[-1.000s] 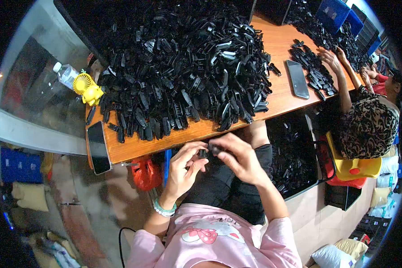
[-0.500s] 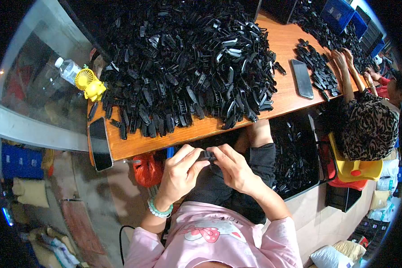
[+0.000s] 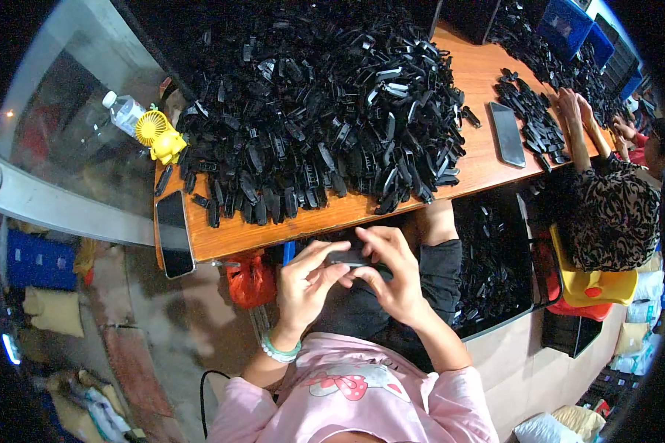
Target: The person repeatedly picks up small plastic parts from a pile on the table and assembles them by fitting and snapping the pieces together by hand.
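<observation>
A small black plastic part (image 3: 349,258) is held in front of my lap, just below the table's front edge. My left hand (image 3: 307,284) grips its left end between thumb and fingers. At its right end my right hand (image 3: 393,275) curves around it, thumb below and index finger lifted away above; the fingers partly hide the contact. On the table beyond lies a large heap of similar black plastic parts (image 3: 303,125).
The wooden table (image 3: 303,225) carries a phone (image 3: 174,235), a yellow fan (image 3: 162,140), a bottle (image 3: 123,112) and another phone (image 3: 507,134). A red bag (image 3: 250,282) hangs below. At right, a co-worker (image 3: 615,210) handles parts; a black bin (image 3: 491,266) stands beside my leg.
My right hand has loosened from a close pinch, its index finger raised and its thumb now below the part. The part looks turned, showing a longer flat side. The camera view has shifted slightly.
</observation>
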Available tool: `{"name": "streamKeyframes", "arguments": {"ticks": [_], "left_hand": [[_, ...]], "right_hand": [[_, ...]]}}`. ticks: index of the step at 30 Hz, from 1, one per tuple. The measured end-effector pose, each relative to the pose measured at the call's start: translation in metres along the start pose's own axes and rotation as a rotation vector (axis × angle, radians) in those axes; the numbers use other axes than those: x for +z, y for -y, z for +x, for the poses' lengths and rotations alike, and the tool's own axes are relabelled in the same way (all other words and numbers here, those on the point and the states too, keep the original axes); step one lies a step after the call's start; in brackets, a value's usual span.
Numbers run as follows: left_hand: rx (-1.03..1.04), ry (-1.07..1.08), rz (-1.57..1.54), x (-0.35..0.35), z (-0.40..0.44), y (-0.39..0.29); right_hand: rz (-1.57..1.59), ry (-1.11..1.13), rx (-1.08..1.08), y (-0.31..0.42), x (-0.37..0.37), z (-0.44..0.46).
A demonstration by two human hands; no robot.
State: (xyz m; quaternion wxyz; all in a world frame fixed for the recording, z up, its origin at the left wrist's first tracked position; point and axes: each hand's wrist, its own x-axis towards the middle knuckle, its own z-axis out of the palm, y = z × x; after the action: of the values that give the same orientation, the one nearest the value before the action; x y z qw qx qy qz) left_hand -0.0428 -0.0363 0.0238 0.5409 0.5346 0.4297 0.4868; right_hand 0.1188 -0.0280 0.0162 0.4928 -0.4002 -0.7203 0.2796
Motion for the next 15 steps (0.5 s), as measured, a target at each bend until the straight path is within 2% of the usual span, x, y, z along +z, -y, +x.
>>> {"name": "streamKeyframes", "arguments": {"ticks": [1, 3, 7, 9, 10, 11, 13, 15], "left_hand": [[-0.006, 0.021, -0.137, 0.0, -0.001, 0.003], [-0.092, 0.072, -0.259, -0.007, -0.004, 0.01], [-0.116, 0.066, -0.399, -0.009, -0.004, 0.014], [0.021, -0.001, 0.063, -0.019, 0.006, 0.016], [0.35, -0.125, 0.367, -0.03, 0.016, 0.033], [0.204, -0.304, 0.594, -0.031, 0.016, 0.017], [0.405, -0.503, 1.049, -0.046, 0.033, 0.026], [0.365, -0.5, 1.207, -0.051, 0.041, 0.028]], "right_hand": [[0.099, 0.01, 0.123, 0.001, -0.003, 0.0], [0.143, -0.008, 0.029, -0.006, 0.004, -0.003], [0.126, -0.079, 0.036, -0.007, 0.013, -0.004], [0.259, 0.011, 0.263, -0.016, 0.018, -0.005], [0.224, 0.098, 0.302, -0.018, 0.019, -0.005], [0.163, 0.162, 0.327, -0.025, 0.022, -0.009], [0.154, 0.155, 0.261, -0.025, 0.023, -0.011], [0.052, 0.102, 0.247, -0.031, 0.014, -0.012]]}}
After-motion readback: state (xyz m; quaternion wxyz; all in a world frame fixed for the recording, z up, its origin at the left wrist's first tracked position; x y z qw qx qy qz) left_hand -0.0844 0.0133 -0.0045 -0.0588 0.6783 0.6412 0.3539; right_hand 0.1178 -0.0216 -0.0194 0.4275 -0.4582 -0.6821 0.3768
